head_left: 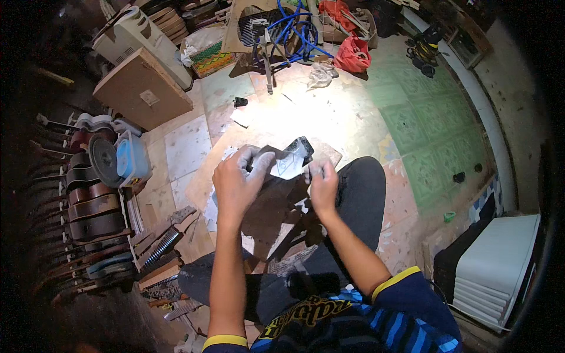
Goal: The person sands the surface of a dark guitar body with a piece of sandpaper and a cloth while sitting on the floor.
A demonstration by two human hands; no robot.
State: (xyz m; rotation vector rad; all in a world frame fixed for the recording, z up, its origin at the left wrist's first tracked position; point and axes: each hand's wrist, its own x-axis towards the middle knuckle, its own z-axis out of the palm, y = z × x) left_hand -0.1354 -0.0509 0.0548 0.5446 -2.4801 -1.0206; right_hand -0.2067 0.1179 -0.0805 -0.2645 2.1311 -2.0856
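My left hand (240, 177), pale with dust, pinches a small piece of sandpaper (287, 167) between thumb and fingers. One face of the sheet is dark; the other is whitish with a printed mark. Curled closed at the sheet's right edge, my right hand (323, 183) seems to grip that edge, though its fingertips are partly hidden. Just beyond the sheet lies a glossy black object (302, 147), whose kind I cannot make out. Below my hands a dark brown flat surface (265, 212) shows between my legs, with torn white scraps around it.
A hand plane-like tool and coil spring (162, 247) lie left of my leg. Guitar-shaped bodies (94, 200) stand in a row at far left, beside a clear tub (136, 162). Blue hose (294, 35) and a red bag (353, 54) are at the back; a white plastic case (497, 267) is at right.
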